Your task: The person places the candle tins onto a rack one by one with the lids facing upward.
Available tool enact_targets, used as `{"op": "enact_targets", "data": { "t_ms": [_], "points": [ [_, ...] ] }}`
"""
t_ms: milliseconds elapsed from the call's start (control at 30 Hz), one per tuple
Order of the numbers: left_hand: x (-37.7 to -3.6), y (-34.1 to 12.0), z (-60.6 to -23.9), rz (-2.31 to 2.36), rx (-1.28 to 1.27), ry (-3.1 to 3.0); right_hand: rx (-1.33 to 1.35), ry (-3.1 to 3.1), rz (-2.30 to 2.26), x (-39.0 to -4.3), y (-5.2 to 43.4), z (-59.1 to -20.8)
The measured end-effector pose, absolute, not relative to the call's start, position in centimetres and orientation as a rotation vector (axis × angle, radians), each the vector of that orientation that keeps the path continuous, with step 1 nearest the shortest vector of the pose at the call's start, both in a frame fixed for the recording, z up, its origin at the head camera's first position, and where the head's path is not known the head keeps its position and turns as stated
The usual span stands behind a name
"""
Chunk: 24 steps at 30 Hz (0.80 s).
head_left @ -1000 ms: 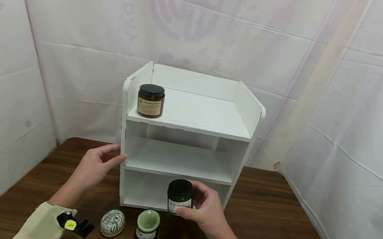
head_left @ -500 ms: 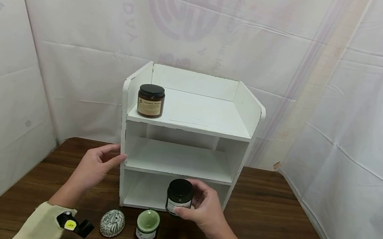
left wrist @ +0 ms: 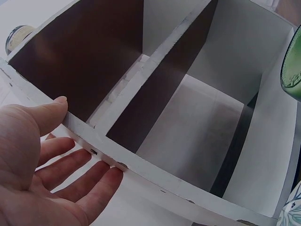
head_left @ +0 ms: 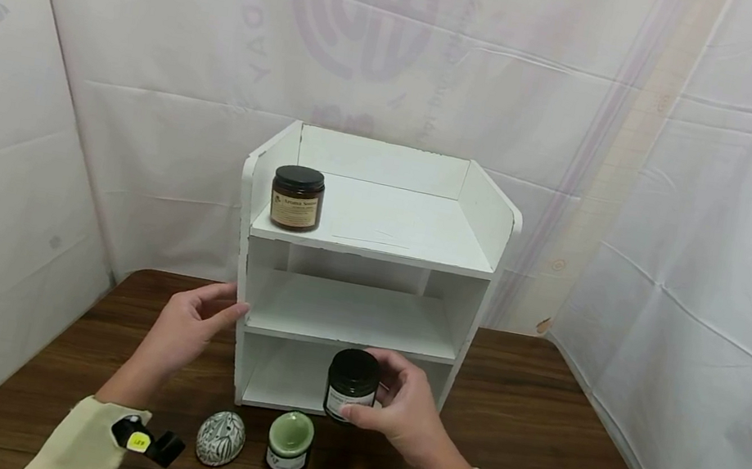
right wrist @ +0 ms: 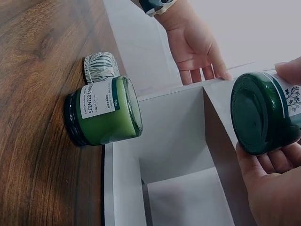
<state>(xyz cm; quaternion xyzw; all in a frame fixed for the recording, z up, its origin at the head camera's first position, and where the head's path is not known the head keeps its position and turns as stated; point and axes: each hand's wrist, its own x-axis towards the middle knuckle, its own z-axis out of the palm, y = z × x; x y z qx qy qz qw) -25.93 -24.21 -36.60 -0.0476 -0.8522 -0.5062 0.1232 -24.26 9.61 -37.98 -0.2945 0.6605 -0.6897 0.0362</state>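
A dark green jar point(head_left: 351, 386) with a black lid is held upright in the right hand point(head_left: 401, 415), just in front of the lowest opening of a white shelf unit point(head_left: 370, 267). The fingers are curled round the jar's right side and the thumb is laid across its pale label, so most of the label is covered and its print cannot be read. From the right wrist view only the jar's dark end point(right wrist: 263, 115) is seen, with one fingertip above it and the palm below; whether the jar touches the bench cannot be told.

The left hand point(head_left: 183, 335) is spread, with straight fingers laid against the left front edge of the shelf unit at the level of the middle shelf. In the left wrist view the fingers point(left wrist: 70, 172) are seen flat along the outer white panel and the thumb over its edge; nothing is gripped.

Near the right hand, toward the person, a light green candle jar point(head_left: 290, 441) is stood on the brown wooden bench point(head_left: 535, 444); "SCENTED CANDLE" is readable only from the right wrist. Beside it, closer to the left hand, a grey patterned egg-shaped object point(head_left: 221, 438) is placed. Above the left hand, on the top shelf, a brown jar point(head_left: 296, 197) with a black lid is stood; its label is too small to read fully.
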Motion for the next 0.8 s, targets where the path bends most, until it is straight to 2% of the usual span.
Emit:
{"op": "enact_targets", "data": {
  "t_ms": [800],
  "points": [
    [-26.0, -24.3, -36.6, -1.483, -0.139, -2.481, -0.893, 1.999, -2.088, -24.6, 9.8, -36.5]
  ]
}}
